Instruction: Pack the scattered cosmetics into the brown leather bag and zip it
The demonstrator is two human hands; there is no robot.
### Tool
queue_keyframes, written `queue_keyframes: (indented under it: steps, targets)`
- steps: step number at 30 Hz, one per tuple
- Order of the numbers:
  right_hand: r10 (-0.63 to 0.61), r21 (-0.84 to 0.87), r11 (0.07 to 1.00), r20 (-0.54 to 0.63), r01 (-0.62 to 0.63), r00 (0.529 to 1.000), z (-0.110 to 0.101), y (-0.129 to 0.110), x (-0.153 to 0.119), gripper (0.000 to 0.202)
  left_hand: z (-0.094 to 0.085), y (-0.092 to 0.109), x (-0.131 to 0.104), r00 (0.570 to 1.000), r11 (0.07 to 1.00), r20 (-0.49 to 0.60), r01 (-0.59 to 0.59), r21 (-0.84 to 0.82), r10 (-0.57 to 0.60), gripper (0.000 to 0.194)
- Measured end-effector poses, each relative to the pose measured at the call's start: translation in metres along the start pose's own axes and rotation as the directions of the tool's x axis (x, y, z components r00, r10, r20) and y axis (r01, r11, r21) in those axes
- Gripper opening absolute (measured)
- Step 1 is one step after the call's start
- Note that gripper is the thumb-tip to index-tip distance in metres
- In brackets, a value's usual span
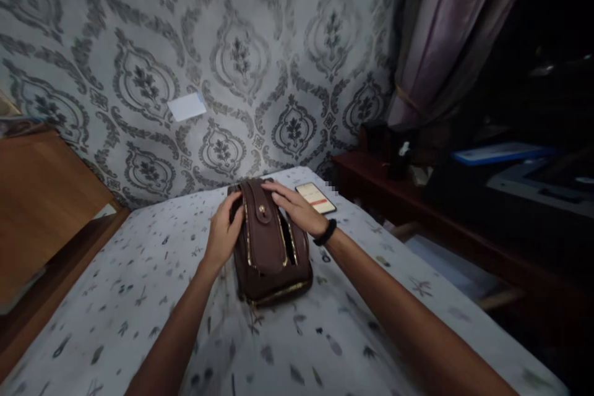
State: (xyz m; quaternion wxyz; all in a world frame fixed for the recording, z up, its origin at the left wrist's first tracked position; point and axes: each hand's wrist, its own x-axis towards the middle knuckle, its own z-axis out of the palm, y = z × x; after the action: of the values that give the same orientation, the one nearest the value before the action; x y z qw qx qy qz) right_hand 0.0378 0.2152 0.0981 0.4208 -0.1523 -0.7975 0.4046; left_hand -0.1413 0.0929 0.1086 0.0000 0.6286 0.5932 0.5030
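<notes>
A brown leather bag [265, 241] with gold zippers lies on the white patterned sheet [176, 297]. Its front flap with a round gold clasp points toward me, and a dark gap shows along the right zipper. My left hand [224, 232] rests against the bag's upper left side, thumb and fingers apart. Across the upper right part of the bag lies my right hand [297, 205], its fingers stretched out; a black band circles that wrist. Inside the bag nothing can be made out.
Just right of the bag lies a phone [317, 197] with a lit screen. A wooden panel [51, 198] stands at the left. Dark red furniture [362, 179] and an open drawer [455, 266] flank the right edge. Patterned wall behind.
</notes>
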Motion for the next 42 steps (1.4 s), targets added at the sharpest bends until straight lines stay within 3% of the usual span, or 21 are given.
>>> queue_keyframes:
  steps: [3, 6, 11, 17, 24, 26, 29, 32, 35, 38, 42]
  targets:
    - [-0.017, 0.017, 1.000, -0.049, 0.018, 0.999, 0.001, -0.001, -0.001, 0.061, -0.004, 0.016, -0.015, 0.999, 1.000, -0.053, -0.011, 0.017, 0.012, 0.035]
    - [-0.030, -0.008, 1.000, -0.110, 0.029, 0.993, 0.002, -0.005, -0.004, 0.054, -0.009, 0.038, -0.031, 0.992, 0.989, -0.112, -0.047, 0.139, 0.063, 0.026]
    - [-0.098, -0.110, 0.991, -0.230, 0.074, 0.968, 0.006, -0.019, -0.020, 0.040, -0.013, 0.063, -0.039, 0.999, 0.984, -0.018, -0.036, 0.172, 0.039, 0.019]
    - [-0.086, -0.116, 0.992, -0.263, 0.057, 0.961, 0.008, -0.023, -0.041, 0.033, -0.020, 0.067, -0.038, 0.971, 0.947, 0.180, -0.199, 0.251, 0.157, 0.030]
    - [-0.101, -0.168, 0.984, -0.297, 0.052, 0.949, 0.010, -0.023, -0.041, 0.033, -0.012, 0.058, -0.007, 0.979, 0.946, 0.115, -0.195, 0.259, 0.171, 0.030]
    - [-0.115, -0.190, 0.980, -0.313, 0.056, 0.943, 0.011, -0.022, -0.042, 0.033, -0.008, 0.058, 0.006, 0.970, 0.937, 0.155, -0.224, 0.269, 0.187, 0.035]
    - [-0.151, -0.228, 0.971, -0.340, 0.074, 0.928, 0.011, -0.021, -0.043, 0.032, -0.010, 0.061, 0.019, 0.918, 0.915, 0.356, -0.284, 0.285, 0.174, 0.051]
    - [-0.175, -0.248, 0.965, -0.352, 0.088, 0.920, 0.011, -0.019, -0.043, 0.031, -0.019, 0.059, 0.023, 0.809, 0.907, 0.570, -0.336, 0.254, 0.140, 0.066]
    - [-0.181, -0.243, 0.965, -0.356, 0.096, 0.917, 0.010, -0.018, -0.043, 0.032, -0.026, 0.054, 0.023, 0.746, 0.911, 0.654, -0.348, 0.222, 0.125, 0.078]
    - [-0.176, -0.228, 0.969, -0.363, 0.096, 0.915, 0.011, -0.018, -0.043, 0.033, -0.023, 0.049, 0.019, 0.799, 0.924, 0.588, -0.311, 0.224, 0.127, 0.075]
    - [-0.166, -0.208, 0.974, -0.357, 0.095, 0.919, 0.011, -0.017, -0.044, 0.033, -0.010, 0.042, 0.012, 0.918, 0.967, 0.342, -0.242, 0.078, 0.201, 0.059]
